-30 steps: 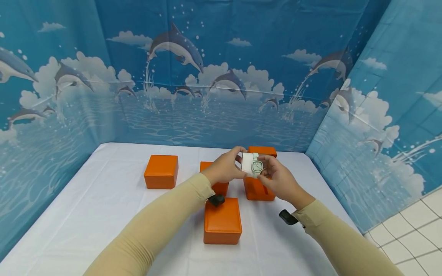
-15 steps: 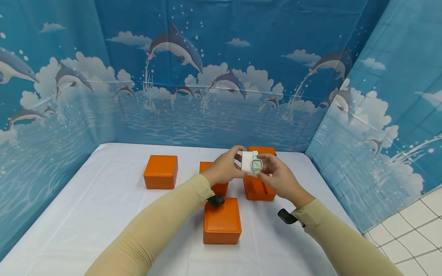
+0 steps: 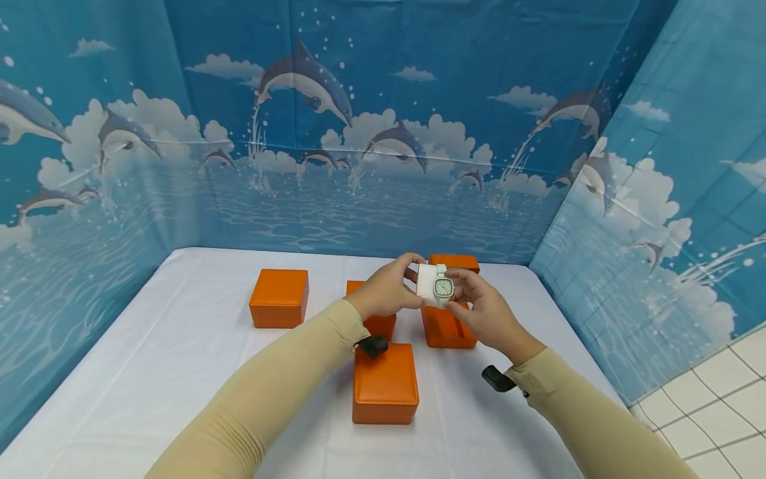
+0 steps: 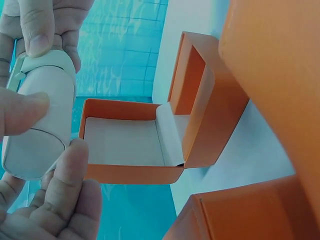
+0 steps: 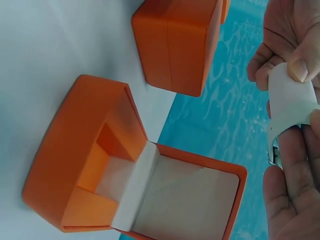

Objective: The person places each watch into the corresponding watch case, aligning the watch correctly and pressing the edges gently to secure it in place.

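Over the back right of the table, both hands hold a wristwatch (image 3: 443,287) with a pale green strap and squarish face, wrapped round a white cushion (image 3: 426,283). My left hand (image 3: 389,291) grips the cushion's bare left end between thumb and fingers. At the other end, my right hand (image 3: 487,309) pinches the strap beside the watch face. The left wrist view shows the cushion's plain back (image 4: 42,107), the strap lying near its upper end. Beneath the hands stands an orange box (image 3: 443,329) with its lid (image 5: 187,200) raised, the compartment bare of any watch.
Closed orange boxes stand on the white tablecloth (image 3: 197,372): one at left (image 3: 278,297), one in front (image 3: 385,384). Another orange box (image 3: 383,327) sits partly hidden under the left hand. A dolphin-print curtain (image 3: 359,199) hangs along the table's back and sides.
The watch and cushion have shifted very slightly to the left in both hands. The grips look the same, and the boxes have stayed put.
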The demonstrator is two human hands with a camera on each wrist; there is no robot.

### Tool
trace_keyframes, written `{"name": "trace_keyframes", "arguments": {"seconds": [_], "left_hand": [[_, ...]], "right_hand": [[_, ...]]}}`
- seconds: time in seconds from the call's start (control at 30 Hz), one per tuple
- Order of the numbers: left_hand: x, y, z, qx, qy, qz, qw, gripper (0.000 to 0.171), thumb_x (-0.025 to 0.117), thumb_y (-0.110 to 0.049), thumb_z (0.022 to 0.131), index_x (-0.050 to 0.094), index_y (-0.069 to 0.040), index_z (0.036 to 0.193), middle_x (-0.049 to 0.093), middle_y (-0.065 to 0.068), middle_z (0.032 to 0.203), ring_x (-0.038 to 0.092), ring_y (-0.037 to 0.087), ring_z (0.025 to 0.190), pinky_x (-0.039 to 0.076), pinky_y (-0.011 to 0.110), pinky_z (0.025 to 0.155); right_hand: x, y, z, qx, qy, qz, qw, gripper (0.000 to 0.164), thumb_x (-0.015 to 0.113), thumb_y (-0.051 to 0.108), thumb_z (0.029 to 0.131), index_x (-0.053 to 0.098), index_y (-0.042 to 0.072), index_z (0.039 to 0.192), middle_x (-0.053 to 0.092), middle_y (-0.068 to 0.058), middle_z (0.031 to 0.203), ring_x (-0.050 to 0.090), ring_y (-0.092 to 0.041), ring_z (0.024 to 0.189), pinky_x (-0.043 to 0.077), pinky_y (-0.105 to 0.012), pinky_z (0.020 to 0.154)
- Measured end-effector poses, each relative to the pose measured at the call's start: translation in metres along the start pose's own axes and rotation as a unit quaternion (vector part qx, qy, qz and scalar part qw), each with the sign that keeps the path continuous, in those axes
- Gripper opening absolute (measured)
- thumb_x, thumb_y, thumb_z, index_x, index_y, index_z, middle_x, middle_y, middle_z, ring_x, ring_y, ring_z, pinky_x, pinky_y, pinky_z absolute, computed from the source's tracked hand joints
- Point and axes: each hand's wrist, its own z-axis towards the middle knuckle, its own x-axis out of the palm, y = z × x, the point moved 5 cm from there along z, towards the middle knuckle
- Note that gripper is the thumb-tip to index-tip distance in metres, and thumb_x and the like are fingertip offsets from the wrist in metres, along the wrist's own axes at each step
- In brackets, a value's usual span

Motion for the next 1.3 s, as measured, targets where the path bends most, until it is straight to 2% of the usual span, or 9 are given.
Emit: {"name": "trace_keyframes", "arguments": {"seconds": [0.2,0.33,0.47,0.57,0.73,0.97,1.17,1.3], "left_hand": [[-0.001,0.0,0.001,-0.006,-0.01,0.007,0.9999,0.077,0.084,-0.013,0.088,0.043,-0.024,0.153,0.062,0.004,0.125,0.07,0.019,0.096,0.061,0.035,0.081],[0.0,-0.002,0.0,-0.005,-0.016,0.006,0.9998,0.076,0.084,-0.014,0.089,0.043,-0.025,0.152,0.061,0.003,0.126,0.07,0.018,0.097,0.06,0.035,0.081],[0.0,-0.008,-0.002,0.008,-0.022,0.013,0.9996,0.077,0.083,-0.011,0.09,0.04,-0.025,0.152,0.059,0.004,0.13,0.069,0.017,0.098,0.061,0.033,0.078],[-0.001,-0.01,-0.003,0.017,-0.024,0.018,0.9994,0.077,0.082,-0.009,0.09,0.04,-0.026,0.152,0.057,0.004,0.131,0.069,0.018,0.098,0.062,0.032,0.076],[-0.004,-0.01,-0.005,0.024,-0.014,0.009,0.9996,0.074,0.082,-0.008,0.09,0.042,-0.028,0.15,0.057,0.004,0.13,0.069,0.019,0.099,0.062,0.034,0.08],[-0.005,-0.009,-0.006,0.026,-0.011,-0.003,0.9996,0.075,0.083,-0.011,0.09,0.043,-0.026,0.151,0.059,0.005,0.128,0.071,0.018,0.098,0.063,0.035,0.082],[-0.003,-0.009,-0.005,0.019,-0.022,-0.003,0.9996,0.075,0.084,-0.015,0.09,0.042,-0.026,0.152,0.059,0.004,0.129,0.071,0.016,0.096,0.062,0.033,0.08],[-0.005,-0.01,-0.007,0.013,-0.014,-0.012,0.9997,0.075,0.083,-0.011,0.089,0.043,-0.026,0.152,0.059,0.005,0.128,0.072,0.019,0.096,0.062,0.038,0.083]], "right_hand": [[0.001,-0.001,-0.002,-0.008,-0.022,0.01,1.0,0.056,0.07,0.001,0.099,0.047,0.004,0.151,0.066,-0.01,0.098,0.069,-0.029,0.107,0.06,-0.05,0.099],[0.0,0.001,-0.003,-0.006,-0.037,0.015,0.999,0.055,0.069,0.001,0.1,0.048,0.003,0.15,0.068,-0.011,0.098,0.07,-0.028,0.104,0.06,-0.048,0.1],[-0.002,0.003,-0.003,0.0,-0.032,0.02,0.999,0.055,0.068,0.0,0.1,0.046,0.002,0.151,0.069,-0.016,0.1,0.071,-0.034,0.112,0.06,-0.045,0.099],[-0.003,0.003,-0.003,0.0,-0.03,0.02,0.999,0.057,0.068,0.0,0.1,0.045,0.001,0.152,0.07,-0.018,0.101,0.069,-0.038,0.121,0.058,-0.05,0.102],[-0.002,0.005,-0.003,-0.006,-0.035,-0.003,0.999,0.06,0.071,0.001,0.099,0.045,0.002,0.153,0.073,-0.015,0.098,0.066,-0.041,0.127,0.057,-0.055,0.102],[-0.002,0.009,-0.004,-0.012,-0.031,-0.002,0.999,0.063,0.07,0.001,0.099,0.043,0.002,0.156,0.07,-0.011,0.096,0.07,-0.039,0.116,0.06,-0.053,0.098],[-0.003,0.008,-0.004,0.017,-0.03,0.048,0.998,0.063,0.067,0.0,0.101,0.04,0.001,0.158,0.067,-0.018,0.101,0.07,-0.037,0.116,0.059,-0.043,0.101],[-0.002,0.008,-0.004,0.015,-0.025,0.031,0.999,0.063,0.069,0.003,0.101,0.042,0.003,0.158,0.07,-0.014,0.102,0.07,-0.037,0.117,0.06,-0.043,0.099]]}}
